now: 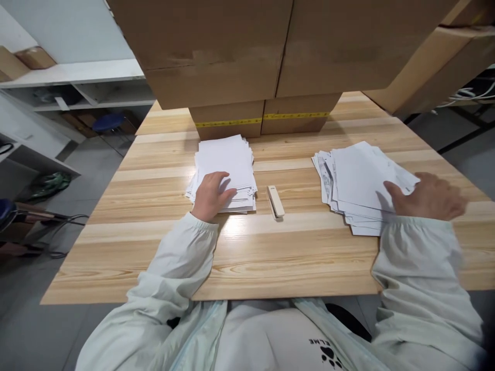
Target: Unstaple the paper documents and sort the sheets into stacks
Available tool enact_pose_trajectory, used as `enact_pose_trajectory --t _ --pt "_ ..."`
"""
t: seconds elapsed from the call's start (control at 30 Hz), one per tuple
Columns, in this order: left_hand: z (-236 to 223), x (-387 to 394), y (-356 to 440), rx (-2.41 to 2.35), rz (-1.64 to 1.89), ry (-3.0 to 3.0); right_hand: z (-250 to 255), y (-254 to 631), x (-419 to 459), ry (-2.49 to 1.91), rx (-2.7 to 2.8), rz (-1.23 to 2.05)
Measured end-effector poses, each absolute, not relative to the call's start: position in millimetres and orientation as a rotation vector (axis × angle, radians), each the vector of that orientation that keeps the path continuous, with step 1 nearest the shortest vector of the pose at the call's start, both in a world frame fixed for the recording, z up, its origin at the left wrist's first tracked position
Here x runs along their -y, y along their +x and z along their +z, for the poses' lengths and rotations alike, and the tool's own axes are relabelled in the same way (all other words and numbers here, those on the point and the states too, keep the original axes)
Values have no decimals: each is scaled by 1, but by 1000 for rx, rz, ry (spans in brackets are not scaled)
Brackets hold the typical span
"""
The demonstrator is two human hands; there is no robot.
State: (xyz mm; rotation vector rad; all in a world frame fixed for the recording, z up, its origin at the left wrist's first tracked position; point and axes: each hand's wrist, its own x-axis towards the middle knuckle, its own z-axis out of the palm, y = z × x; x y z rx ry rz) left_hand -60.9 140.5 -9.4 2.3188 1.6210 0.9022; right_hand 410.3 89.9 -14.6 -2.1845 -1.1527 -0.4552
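Note:
My left hand (212, 196) rests at the lower left of a stack of white paper (224, 159), thumb and fingers apart, gripping nothing. A cream stapler (275, 202) lies on the table between this stack and a second one. That second stack of paper (359, 175), on the right, is fanned unevenly, with printed sheets showing along its left side. My right hand (427, 198) is at its right edge, thumb spread away from the fingers and over the paper. The fingers are slightly blurred, and no sheet shows in their grasp.
Large cardboard boxes (216, 51) stand at the back of the wooden table (270, 257), one overhanging it, with yellow tape (228, 122) along the lower part. Another carton (429, 67) is at the back right. A blue stool (109, 122) and white shelving (96, 72) are off to the left.

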Motion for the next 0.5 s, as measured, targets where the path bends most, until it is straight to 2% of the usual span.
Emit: enact_pose_trajectory --t 0.03,0.1,0.2,0.27,0.37,0.5 --pt "-10 -141 -60 -1621 855 2331 -5 397 -87 -2155 1147 -575" --pt "-11 -142 -59 -1635 779 2358 18 359 -85 -2034 1323 -442" --pt "-11 -142 -59 -1702 720 2344 43 287 -97 -1564 1730 261" --pt "-12 -142 -60 -1731 733 2314 43 240 -115 -1397 1934 665" --pt "-16 -140 -61 -1706 783 2293 22 188 -146 -1387 2088 780" --pt "-17 -136 -61 -1683 815 2238 -2 159 -172 -1467 2164 647"
